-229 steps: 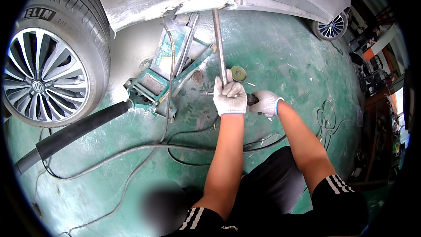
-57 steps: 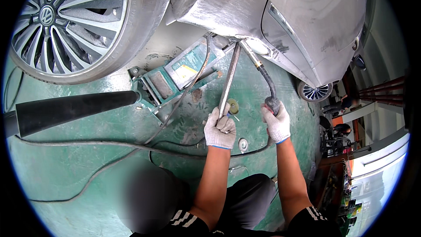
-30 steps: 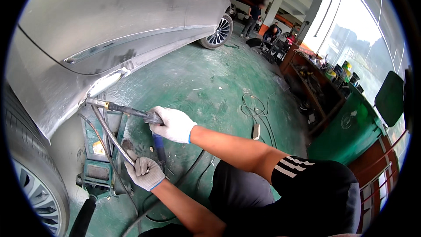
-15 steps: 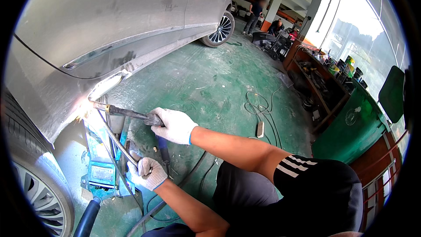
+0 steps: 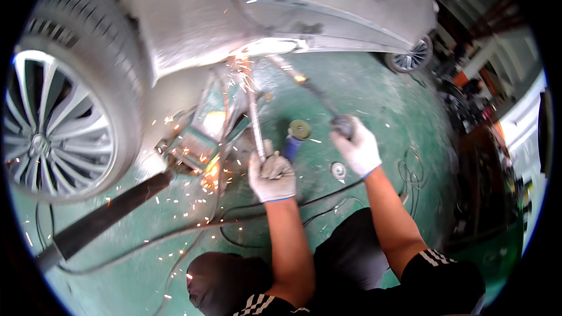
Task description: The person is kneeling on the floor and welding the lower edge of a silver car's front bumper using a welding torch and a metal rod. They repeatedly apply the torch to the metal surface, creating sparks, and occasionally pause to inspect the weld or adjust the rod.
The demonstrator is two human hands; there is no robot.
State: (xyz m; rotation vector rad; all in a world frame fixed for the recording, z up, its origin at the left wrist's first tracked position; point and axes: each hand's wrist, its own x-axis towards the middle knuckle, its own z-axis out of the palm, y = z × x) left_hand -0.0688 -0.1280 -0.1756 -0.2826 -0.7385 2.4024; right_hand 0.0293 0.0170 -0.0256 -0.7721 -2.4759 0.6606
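Observation:
My right hand (image 5: 356, 146), in a white glove, is closed around the dark handle of a welding torch (image 5: 316, 95). The torch's tip reaches up to the lower sill of a grey car (image 5: 345, 17), a little apart from a glowing spot (image 5: 240, 55) on its edge. In my gloved left hand (image 5: 272, 175) a long metal bar (image 5: 255, 123) is gripped, its far end near the glow, where sparks hide the exact contact. Sparks fall below the sill onto a floor jack (image 5: 196, 146). Motion blur softens the torch.
A car wheel (image 5: 58, 123) stands at the left, with the jack's long dark handle (image 5: 111, 216) beside it. A blue-bodied angle grinder (image 5: 295, 137) and a round disc (image 5: 338, 170) lie on the green floor, near hoses and cables (image 5: 175, 233). A workbench (image 5: 477, 175) stands at the right.
My view has swung left and down. The torch tip has come away from the sill edge, the bright arc has given way to a glow, and sparks now scatter widely. Both hands keep their holds.

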